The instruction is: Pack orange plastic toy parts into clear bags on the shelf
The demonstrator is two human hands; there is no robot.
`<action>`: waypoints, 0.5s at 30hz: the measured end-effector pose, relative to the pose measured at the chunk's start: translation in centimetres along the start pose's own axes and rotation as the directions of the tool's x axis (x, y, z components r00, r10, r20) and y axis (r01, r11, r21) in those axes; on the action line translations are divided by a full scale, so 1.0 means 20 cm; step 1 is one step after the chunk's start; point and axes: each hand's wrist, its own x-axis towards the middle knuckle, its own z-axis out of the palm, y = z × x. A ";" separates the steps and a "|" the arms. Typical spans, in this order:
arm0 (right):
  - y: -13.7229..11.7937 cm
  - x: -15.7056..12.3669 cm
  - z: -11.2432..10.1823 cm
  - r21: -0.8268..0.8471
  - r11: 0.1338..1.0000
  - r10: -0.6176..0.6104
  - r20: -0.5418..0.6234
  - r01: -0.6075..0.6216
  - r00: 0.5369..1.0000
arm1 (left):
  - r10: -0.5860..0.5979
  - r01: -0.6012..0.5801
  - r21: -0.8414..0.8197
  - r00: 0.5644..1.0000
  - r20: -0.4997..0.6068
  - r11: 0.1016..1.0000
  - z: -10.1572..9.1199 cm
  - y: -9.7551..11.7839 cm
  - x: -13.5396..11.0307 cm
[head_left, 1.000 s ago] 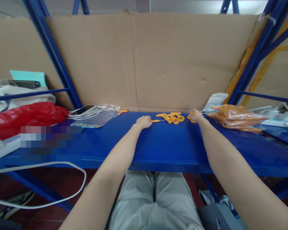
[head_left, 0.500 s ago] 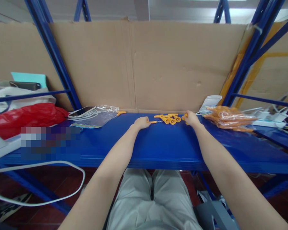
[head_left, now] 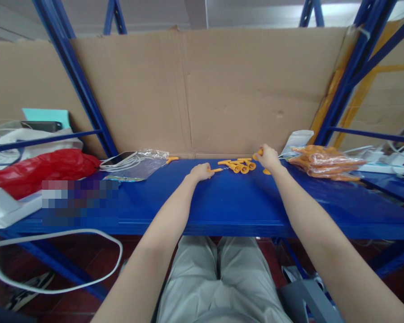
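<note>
My left hand (head_left: 201, 172) rests on the blue shelf (head_left: 232, 202), closed around a yellow-handled corkscrew (head_left: 216, 170) whose metal spiral points right. To its right lie several yellow pieces with T-shaped handles and cone-shaped cups (head_left: 244, 169), their open ends facing me. My right hand (head_left: 268, 157) is raised a little above the shelf, its fingers pinching a yellow cup-like piece (head_left: 257, 155), partly hidden by the fingers. Below that hand, another small yellow piece (head_left: 266, 171) lies on the shelf. Near the back sits one more yellow corkscrew (head_left: 171, 159).
Clear bags of orange pieces (head_left: 323, 161) lie at the right, before a white power strip (head_left: 384, 168). On the left are a clear plastic bag (head_left: 148, 163), a coiled white cable (head_left: 121, 162) and a red bag (head_left: 54, 170). A cardboard wall (head_left: 229, 94) closes the back.
My right hand has lifted slightly from the shelf with the yellow piece. A small yellow piece now shows beneath it. My left hand stays on the corkscrew.
</note>
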 end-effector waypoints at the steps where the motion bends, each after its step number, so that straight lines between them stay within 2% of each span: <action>1: -0.01 0.00 -0.01 -0.019 1.000 -0.001 0.036 0.002 0.999 | -0.004 0.004 0.001 1.000 0.000 1.000 0.00 0.00 0.00; 4: -0.05 0.01 -0.05 -0.105 0.994 0.002 0.245 0.025 0.969 | -0.012 0.012 0.007 1.000 -0.006 1.000 0.01 0.00 0.01; 7: -0.07 -0.01 -0.06 -0.189 0.981 0.048 0.441 0.041 0.896 | -0.022 0.022 -0.002 1.000 -0.003 1.000 0.01 0.00 0.01; 10: -0.07 -0.04 -0.05 -0.167 0.986 0.080 0.507 0.007 0.858 | -0.027 0.027 -0.008 1.000 -0.006 1.000 0.01 -0.01 0.01; 15: -0.04 -0.06 -0.03 0.058 0.991 0.069 0.563 -0.122 0.824 | -0.041 0.041 -0.038 0.999 -0.011 0.998 0.01 -0.01 0.02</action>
